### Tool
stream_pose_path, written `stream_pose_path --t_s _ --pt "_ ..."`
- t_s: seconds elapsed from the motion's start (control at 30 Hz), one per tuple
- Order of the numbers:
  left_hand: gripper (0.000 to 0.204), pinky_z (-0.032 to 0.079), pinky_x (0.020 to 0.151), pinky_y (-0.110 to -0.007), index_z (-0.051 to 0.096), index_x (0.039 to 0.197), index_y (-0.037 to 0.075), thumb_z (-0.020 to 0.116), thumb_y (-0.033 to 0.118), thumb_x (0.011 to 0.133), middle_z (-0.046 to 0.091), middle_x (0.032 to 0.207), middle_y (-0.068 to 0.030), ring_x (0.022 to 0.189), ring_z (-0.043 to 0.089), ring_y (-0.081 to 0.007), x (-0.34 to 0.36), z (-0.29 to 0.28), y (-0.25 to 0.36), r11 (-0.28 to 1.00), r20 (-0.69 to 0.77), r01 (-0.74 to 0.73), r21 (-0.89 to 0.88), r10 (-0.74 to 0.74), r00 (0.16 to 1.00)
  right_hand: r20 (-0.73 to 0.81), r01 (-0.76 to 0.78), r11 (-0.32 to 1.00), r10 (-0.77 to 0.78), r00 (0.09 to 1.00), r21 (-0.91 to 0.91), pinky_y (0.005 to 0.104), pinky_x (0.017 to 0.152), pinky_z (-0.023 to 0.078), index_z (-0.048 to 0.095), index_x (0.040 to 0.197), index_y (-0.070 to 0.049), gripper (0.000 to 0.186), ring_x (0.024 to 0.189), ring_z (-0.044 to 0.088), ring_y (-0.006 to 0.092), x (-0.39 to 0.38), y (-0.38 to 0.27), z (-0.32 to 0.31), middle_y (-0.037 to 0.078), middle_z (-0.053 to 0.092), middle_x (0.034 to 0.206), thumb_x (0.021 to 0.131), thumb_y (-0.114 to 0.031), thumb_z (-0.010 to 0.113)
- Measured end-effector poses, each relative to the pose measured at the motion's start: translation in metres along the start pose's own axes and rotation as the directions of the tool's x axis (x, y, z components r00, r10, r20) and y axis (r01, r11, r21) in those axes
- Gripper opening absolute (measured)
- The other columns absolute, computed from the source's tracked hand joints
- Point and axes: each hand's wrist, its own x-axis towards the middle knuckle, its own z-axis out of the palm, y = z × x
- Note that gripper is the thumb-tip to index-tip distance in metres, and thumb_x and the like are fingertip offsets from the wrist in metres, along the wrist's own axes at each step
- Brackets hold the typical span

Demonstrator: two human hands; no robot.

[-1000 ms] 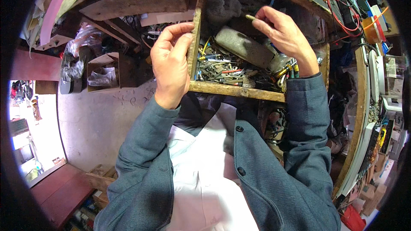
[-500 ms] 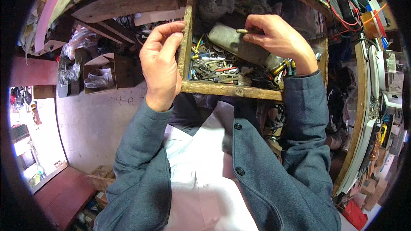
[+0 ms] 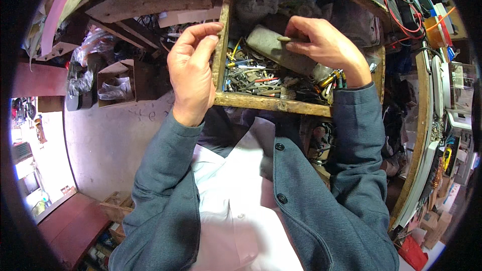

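An open wooden drawer [image 3: 273, 103] full of loose hand tools and small parts lies in front of me. Over it, my right hand [image 3: 321, 42] pinches a small slim tan piece [image 3: 283, 38] between thumb and fingers; its kind is too small to make out. Below that hand, inside the drawer, is a dusty grey rounded block [image 3: 264, 42]. At the drawer's left side wall, my left hand [image 3: 193, 70] has its thumb and bent fingers apart, with nothing seen between them. Whether its fingertips touch the wood I cannot tell.
Pliers with yellow-black handles [image 3: 329, 78] lie at the drawer's near right. Clear plastic bags [image 3: 253, 0] fill its back. A cardboard box [image 3: 116, 83] stands to the left. On the right are red cables [image 3: 401, 22] and a cluttered wood-edged bench [image 3: 419, 135].
The small slim piece has turned slightly in my right hand's pinch. My left hand has shifted a little to the right and up, fingers still apart.
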Motion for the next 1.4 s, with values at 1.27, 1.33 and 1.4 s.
stream_pose_path --t_s 1.27,1.33,1.4 --pt "0.01 0.051 0.078 -0.025 0.078 0.098 0.003 0.077 0.004 0.088 0.074 0.093 -0.0055 0.087 0.067 -0.0111 -0.018 0.017 0.017 0.829 0.363 -0.348 0.437 0.192 0.912 0.092 0.034 0.652 -0.159 0.983 0.757 0.0271 0.088 0.05 0.071 0.106 -0.002 0.021 0.096 0.061 0.0088 0.012 -0.031 0.017 -0.001 0.07 0.099 0.093 -0.017 0.076" --pt "0.01 0.051 0.078 -0.024 0.078 0.098 0.003 0.077 0.004 0.088 0.074 0.093 -0.0055 0.087 0.067 -0.011 -0.018 0.018 0.018 0.832 0.362 -0.341 0.437 0.184 0.914 0.093 0.04 0.644 -0.17 0.981 0.764 0.027 0.088 0.05 0.071 0.107 -0.002 0.021 0.096 0.061 0.0088 0.012 -0.031 0.018 0.0 0.07 0.1 0.093 -0.017 0.075" --pt "0.011 0.052 0.078 -0.024 0.078 0.099 0.003 0.077 0.004 0.088 0.074 0.093 -0.0055 0.087 0.067 -0.011 -0.018 0.018 0.017 0.836 0.359 -0.327 0.441 0.169 0.918 0.105 0.03 0.639 -0.173 0.979 0.769 0.027 0.089 0.05 0.07 0.108 -0.001 0.021 0.096 0.061 0.0089 0.012 -0.031 0.018 0.0 0.07 0.1 0.094 -0.016 0.074"
